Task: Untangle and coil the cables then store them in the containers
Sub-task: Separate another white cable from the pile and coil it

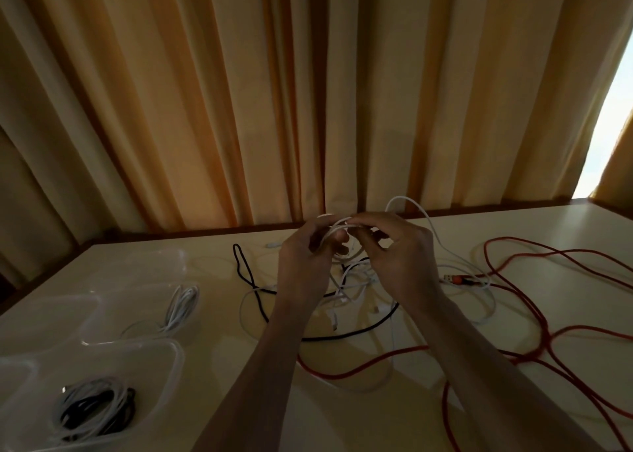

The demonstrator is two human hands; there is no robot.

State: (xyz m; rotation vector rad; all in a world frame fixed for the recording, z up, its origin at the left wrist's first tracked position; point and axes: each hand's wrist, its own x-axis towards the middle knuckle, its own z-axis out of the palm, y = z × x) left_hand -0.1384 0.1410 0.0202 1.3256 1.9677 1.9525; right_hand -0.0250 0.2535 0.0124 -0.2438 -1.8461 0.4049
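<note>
Holding a thin white cable [346, 242] in loops above the pale cream surface [219, 318], the left hand [303, 263] and the right hand [400, 256] meet side by side near the far edge. The left fingers [313, 235] are curled around the small white coil, and the right fingers [363, 223] curl over its top, pinching the strand. From the right fingers 1 arc of the same cable rises and runs down to the surface on their right side.

Directly below both hands lies a tangle of white cables [352, 294] crossed by a thin black cable [245, 270], whose narrow loop stretches out to the left of the left fingers. A long red cable [534, 318] sprawls in wide bends to the right of the right fingers and passes under both forearms; its orange plug [454, 279] lies just right of the right wrist.

Well to the left of the left fingers stand clear plastic containers. The middle clear container [102, 335] holds 1 bundle of white cable [181, 306]. The nearest clear container [171, 359] holds coiled white and black cables [96, 410]. Orange-tan pleated curtains [274, 91] hang beyond the fingers.
</note>
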